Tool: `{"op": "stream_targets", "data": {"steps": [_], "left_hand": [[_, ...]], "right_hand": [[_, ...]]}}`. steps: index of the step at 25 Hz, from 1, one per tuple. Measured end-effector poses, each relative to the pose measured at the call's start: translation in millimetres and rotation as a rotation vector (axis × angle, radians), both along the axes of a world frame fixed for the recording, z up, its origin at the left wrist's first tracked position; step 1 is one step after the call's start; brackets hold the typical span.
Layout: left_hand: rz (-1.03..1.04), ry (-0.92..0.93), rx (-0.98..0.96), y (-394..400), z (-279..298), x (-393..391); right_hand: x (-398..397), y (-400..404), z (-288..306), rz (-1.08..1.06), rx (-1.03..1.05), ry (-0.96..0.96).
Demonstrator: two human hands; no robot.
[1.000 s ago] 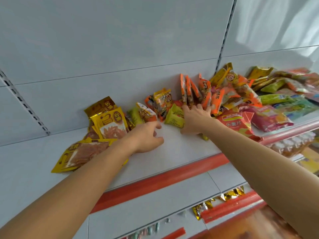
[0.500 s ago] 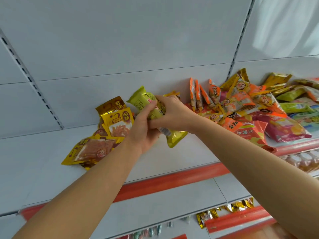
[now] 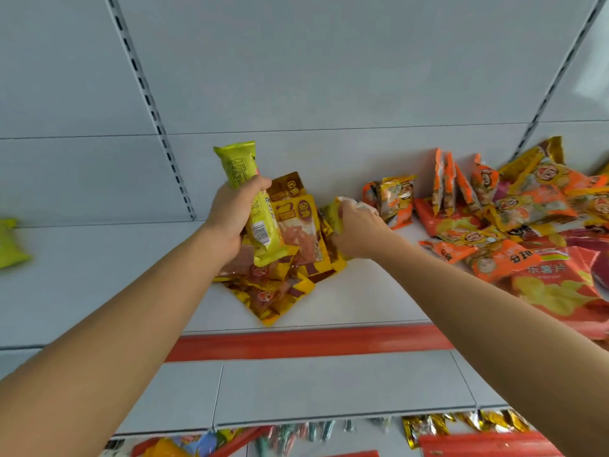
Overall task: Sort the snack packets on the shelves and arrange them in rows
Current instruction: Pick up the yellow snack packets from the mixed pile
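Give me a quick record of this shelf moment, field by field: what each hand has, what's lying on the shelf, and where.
left hand: grips a yellow-green packet, held upright above the shelf
right hand: closed round a small packet, mostly hidden
beneath hands: pile of yellow pouches against the back wall
right side: heap of orange packets, unsorted
front right: large red chip bag
far left: one yellow-green packet at the edge
shelf: white, red front strip

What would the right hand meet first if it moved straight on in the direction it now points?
Probably the small orange-and-yellow foil snack packet standing just beyond the right hand, which already grips a small packet; the depth between them is unclear.
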State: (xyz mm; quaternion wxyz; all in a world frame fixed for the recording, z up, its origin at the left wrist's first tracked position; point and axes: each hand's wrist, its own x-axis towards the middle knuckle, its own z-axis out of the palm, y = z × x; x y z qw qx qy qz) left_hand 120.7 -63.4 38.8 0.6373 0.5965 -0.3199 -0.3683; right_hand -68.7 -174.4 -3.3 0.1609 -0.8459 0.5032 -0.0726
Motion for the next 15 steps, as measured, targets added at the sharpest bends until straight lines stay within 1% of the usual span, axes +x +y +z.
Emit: {"op": "stream_targets", "data": {"steps": [2,3,5,7,9,10,13,15], "left_hand": [[0.014,-0.191,0.031,7.7,-0.9,22.4],[0.033,-0.314,0.067,11.2,-2.0,33.9],[0.073,-0.56,0.193,18.0,-6.1,57.7],[0.117,-0.723,0.334,25.9,-11.4,81.2],[0.138,-0.837,0.427,39.0,-14.4,105.4],[0.142,-0.878,0.456,46.9,-15.4,119.6],[0.177,-0.92,0.518,81.7,-10.8,167.2],[0.227,-0.929,0.562,113.4,-8.6,210.4]], "right_hand": [[6.4,-0.1,0.6,-0.04,0.039,-0.055],[9.4,0.3,4.1,-0.069,0.004,-0.082],[15.7,7.0,19.6,-0.1,-0.141,-0.161],[29.5,20.9,38.0,-0.05,-0.309,-0.245],[54.9,41.1,50.7,0.063,-0.407,-0.295],[71.3,51.4,53.6,0.116,-0.418,-0.315],[133.1,82.8,50.7,0.264,-0.349,-0.357],[183.5,101.7,43.8,0.356,-0.243,-0.413]]}}
